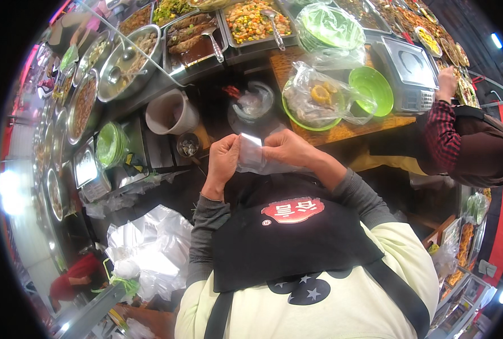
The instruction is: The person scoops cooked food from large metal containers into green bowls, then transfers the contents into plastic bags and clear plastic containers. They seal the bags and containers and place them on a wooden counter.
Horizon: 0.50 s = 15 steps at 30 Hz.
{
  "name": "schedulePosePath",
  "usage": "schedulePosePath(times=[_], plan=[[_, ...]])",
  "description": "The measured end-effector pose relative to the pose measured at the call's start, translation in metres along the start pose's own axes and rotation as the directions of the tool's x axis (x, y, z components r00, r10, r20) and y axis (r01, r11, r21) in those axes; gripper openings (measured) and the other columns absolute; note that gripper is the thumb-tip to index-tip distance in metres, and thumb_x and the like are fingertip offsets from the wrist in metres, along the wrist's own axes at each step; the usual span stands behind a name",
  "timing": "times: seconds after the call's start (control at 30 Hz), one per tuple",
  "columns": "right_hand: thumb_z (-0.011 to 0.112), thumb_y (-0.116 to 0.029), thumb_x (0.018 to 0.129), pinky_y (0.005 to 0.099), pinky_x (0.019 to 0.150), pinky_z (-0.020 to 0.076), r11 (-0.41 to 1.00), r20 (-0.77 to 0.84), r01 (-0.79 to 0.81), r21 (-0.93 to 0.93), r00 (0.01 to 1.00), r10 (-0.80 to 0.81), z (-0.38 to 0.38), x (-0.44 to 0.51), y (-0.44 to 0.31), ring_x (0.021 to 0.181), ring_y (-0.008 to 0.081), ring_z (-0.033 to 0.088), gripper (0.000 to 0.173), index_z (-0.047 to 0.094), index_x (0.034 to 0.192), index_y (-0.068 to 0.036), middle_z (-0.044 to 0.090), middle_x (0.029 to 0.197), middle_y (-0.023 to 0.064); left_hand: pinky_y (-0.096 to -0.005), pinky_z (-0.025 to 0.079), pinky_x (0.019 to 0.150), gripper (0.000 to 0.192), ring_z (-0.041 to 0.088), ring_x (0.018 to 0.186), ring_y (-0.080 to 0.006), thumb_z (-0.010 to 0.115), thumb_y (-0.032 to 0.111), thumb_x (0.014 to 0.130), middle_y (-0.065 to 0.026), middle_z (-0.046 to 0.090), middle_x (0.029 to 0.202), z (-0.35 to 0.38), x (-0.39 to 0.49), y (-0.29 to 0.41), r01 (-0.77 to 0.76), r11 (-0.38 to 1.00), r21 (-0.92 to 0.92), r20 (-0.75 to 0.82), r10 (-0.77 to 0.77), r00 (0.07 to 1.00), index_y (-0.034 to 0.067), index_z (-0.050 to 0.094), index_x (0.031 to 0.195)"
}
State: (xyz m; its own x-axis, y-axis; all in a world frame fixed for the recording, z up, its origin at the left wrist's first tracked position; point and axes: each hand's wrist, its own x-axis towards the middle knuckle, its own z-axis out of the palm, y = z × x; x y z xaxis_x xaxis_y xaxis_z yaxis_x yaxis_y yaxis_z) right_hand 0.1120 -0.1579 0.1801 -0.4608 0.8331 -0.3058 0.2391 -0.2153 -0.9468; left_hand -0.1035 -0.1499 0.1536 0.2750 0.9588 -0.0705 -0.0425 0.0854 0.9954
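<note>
A clear plastic bag [251, 154] is stretched between my two hands, just in front of the black apron. Its left edge is pinched by my left hand [223, 163], its right edge by my right hand [291, 148]. Beyond the hands stands a round container [258, 101] with a clear bag in it. To the right, a green bowl [308, 126] holds food under a clear bag, beside a green bowl with nothing seen in it [378, 91] that leans on its side.
Trays of cooked food [257, 25] line the far side. A white bucket [173, 112] stands at left, plastic-wrapped green plates [110, 144] beyond it. Scales [412, 63] sit right, near a person in a checked sleeve [444, 131]. Plastic bags [151, 250] hang lower left.
</note>
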Motion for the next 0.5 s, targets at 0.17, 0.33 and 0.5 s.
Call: schedulePosePath(times=[0.17, 0.33, 0.5], plan=[[0.071, -0.025, 0.082, 0.0283, 0.059, 0.0446, 1.000, 0.006, 0.021, -0.008, 1.000, -0.021, 0.000, 0.004, 0.000, 0.065, 0.0082, 0.054, 0.030, 0.064, 0.076, 0.003, 0.060, 0.065, 0.0029, -0.0178, 0.041, 0.058, 0.024, 0.050, 0.065, -0.0009, 0.054, 0.020, 0.100, 0.0051, 0.061, 0.075, -0.001, 0.001, -0.004, 0.039, 0.994, -0.103, -0.061, -0.045, 0.997, 0.001, 0.066, 0.089], [0.075, -0.021, 0.079, 0.0270, 0.061, 0.0446, 0.990, -0.072, 0.041, 0.133, 0.997, -0.031, 0.002, 0.009, 0.001, 0.068, 0.0073, 0.054, 0.024, 0.064, 0.078, 0.000, 0.061, 0.069, 0.0014, -0.0185, 0.042, 0.062, 0.020, 0.053, 0.070, -0.0034, 0.054, 0.019, 0.100, 0.0018, 0.062, 0.080, 0.001, 0.005, -0.003, 0.044, 0.978, -0.204, -0.284, -0.102, 0.953, 0.002, 0.064, 0.097], [0.079, -0.021, 0.080, 0.0228, 0.061, 0.0417, 0.985, -0.160, 0.104, 0.141, 0.984, -0.081, 0.002, 0.018, 0.008, 0.071, 0.0041, 0.051, 0.025, 0.062, 0.082, -0.003, 0.058, 0.073, -0.0018, -0.0191, 0.040, 0.063, 0.018, 0.052, 0.074, -0.0036, 0.054, 0.017, 0.100, -0.0009, 0.060, 0.080, 0.000, -0.012, 0.020, -0.055, 0.995, 0.079, -0.583, 0.091, 0.808, 0.003, 0.062, 0.092]])
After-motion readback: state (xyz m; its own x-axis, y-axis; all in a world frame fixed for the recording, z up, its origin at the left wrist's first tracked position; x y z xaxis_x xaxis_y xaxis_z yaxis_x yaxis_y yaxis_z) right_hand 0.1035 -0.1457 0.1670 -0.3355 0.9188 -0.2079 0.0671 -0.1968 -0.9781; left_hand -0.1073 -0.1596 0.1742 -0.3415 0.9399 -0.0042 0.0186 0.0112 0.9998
